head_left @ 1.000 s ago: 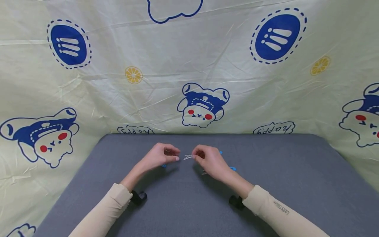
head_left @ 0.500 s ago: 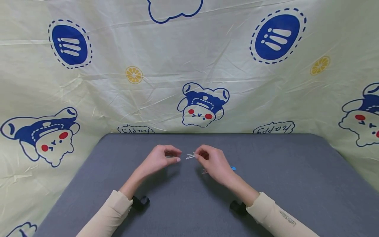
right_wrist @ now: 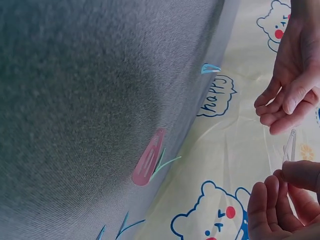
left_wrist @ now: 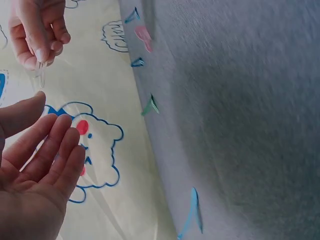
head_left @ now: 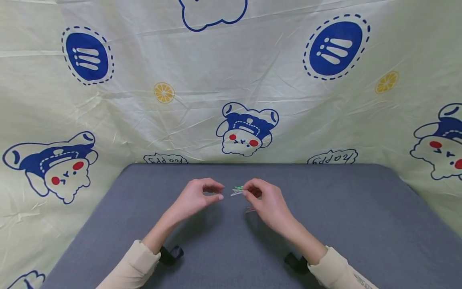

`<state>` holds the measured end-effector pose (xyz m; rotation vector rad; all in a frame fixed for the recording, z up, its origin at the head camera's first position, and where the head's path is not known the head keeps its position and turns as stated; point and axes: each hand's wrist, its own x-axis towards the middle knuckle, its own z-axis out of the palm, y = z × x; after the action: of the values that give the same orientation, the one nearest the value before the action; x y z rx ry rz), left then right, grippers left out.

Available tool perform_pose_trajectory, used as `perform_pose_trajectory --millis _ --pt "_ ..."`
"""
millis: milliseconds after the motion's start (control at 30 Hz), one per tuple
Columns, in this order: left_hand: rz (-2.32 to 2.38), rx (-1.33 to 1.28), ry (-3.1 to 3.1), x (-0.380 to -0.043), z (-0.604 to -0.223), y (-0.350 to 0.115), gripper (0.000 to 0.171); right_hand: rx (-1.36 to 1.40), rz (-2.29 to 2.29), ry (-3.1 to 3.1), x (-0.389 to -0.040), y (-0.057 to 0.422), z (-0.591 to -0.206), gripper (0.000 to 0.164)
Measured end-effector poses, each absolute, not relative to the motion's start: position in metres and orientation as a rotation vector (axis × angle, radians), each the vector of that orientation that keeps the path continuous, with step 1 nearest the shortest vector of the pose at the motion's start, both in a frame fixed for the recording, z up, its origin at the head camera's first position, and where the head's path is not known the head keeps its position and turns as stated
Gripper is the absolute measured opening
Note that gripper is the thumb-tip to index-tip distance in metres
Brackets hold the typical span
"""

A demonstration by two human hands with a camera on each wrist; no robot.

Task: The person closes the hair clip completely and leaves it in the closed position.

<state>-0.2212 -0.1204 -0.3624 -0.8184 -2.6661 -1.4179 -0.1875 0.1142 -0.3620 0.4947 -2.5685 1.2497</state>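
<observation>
Between thumb and fingertips my right hand pinches a white snap hair clip, spread apart and pointing toward the left hand. The same white clip shows at the fingertips in the right wrist view. My left hand faces it with bent fingers, thumb apart and nothing held; a small gap separates it from the clip. A green hair clip shows just behind the white one. Below the right hand, a pink hair clip lies on the table, partly covered by that hand.
Several blue hair clips lie about the grey table, among them one blue clip at the bottom of the left wrist view and another blue clip in the right wrist view. A printed curtain hangs behind the table.
Both hands have drifted a little right and toward the person, the white clip staying in the right hand. A green clip has come into view; the blue clips are now hidden in the head view.
</observation>
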Motion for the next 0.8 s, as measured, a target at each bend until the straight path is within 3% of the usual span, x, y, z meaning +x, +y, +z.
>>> perform_pose_trajectory --millis 800 --pt "-1.424 -0.692 -2.658 -0.163 -0.348 -0.103 0.024 0.429 1.266 -2.492 -0.140 0.127 -0.352 0.013"
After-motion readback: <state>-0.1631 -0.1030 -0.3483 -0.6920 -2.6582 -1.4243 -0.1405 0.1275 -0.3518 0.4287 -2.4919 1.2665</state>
